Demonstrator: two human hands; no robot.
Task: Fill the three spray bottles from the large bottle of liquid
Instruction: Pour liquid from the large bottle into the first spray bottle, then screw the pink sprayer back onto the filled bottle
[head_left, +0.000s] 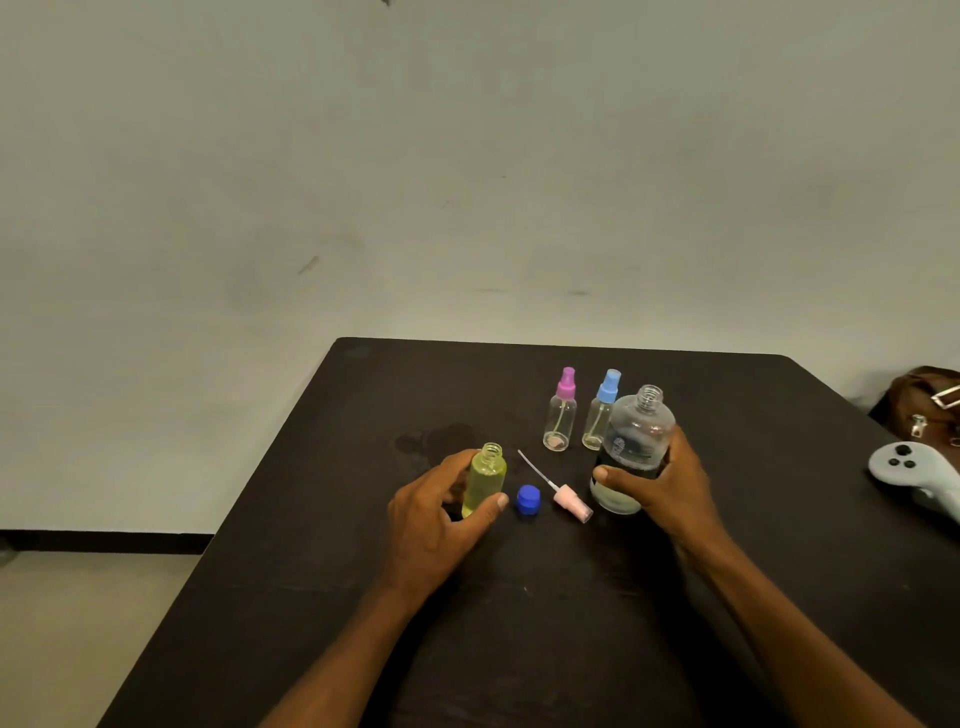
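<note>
Two bare forearms reach in over the near edge of the dark desk (519, 649). On the left, the left hand (441, 514) holds a small yellow-green spray bottle (485, 483), with the thumb and fingers (457, 460) curled round its sides. The bottle stands upright and its threaded neck is uncovered. Just beside it to the right lies a blue cap (528, 500), and next to that a pink spray head (569, 501) on its side, its thin dip tube pointing toward the far left. The right hand (670, 483) grips the large bottle (631, 457) round its lower half. This bottle is clear, its neck uncapped, with pale liquid low inside. It carries a dark label band with writing too blurred to read. Just behind it, toward the far edge, two clear spray bottles stand upright side by side: the purple-topped bottle (561, 415) on the left and the blue-topped bottle (600, 415) on the right, partly hidden by the large bottle. At the right edge lies a white controller (914, 473), with a brown bag (930, 405) behind it at the far right corner.
</note>
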